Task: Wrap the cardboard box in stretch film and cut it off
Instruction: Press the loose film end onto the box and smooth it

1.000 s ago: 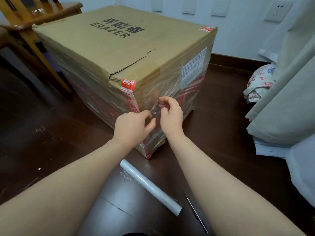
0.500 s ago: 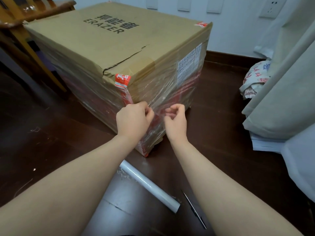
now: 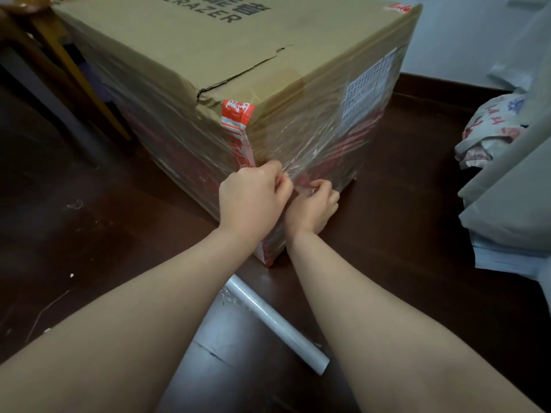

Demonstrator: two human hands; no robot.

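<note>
A large cardboard box (image 3: 232, 55) stands on the dark floor, its sides covered in clear stretch film (image 3: 322, 144). At the box's near corner, below a strip of red tape, my left hand (image 3: 252, 201) is curled and pinches the film. Just to its right and a little lower, my right hand (image 3: 313, 207) pinches the film too, on the right-hand face. The roll of film (image 3: 277, 323) lies on the floor between my forearms. The scissors are hidden behind my right arm.
A wooden chair (image 3: 59, 64) stands at the back left beside the box. Pale bedding or fabric (image 3: 512, 189) and a printed bag (image 3: 492, 129) fill the right side. A white wall (image 3: 453, 40) with a dark skirting board runs behind.
Both hands have dropped lower along the near corner of the box and come closer together. My view has moved closer to the box, and my right arm now covers the scissors.
</note>
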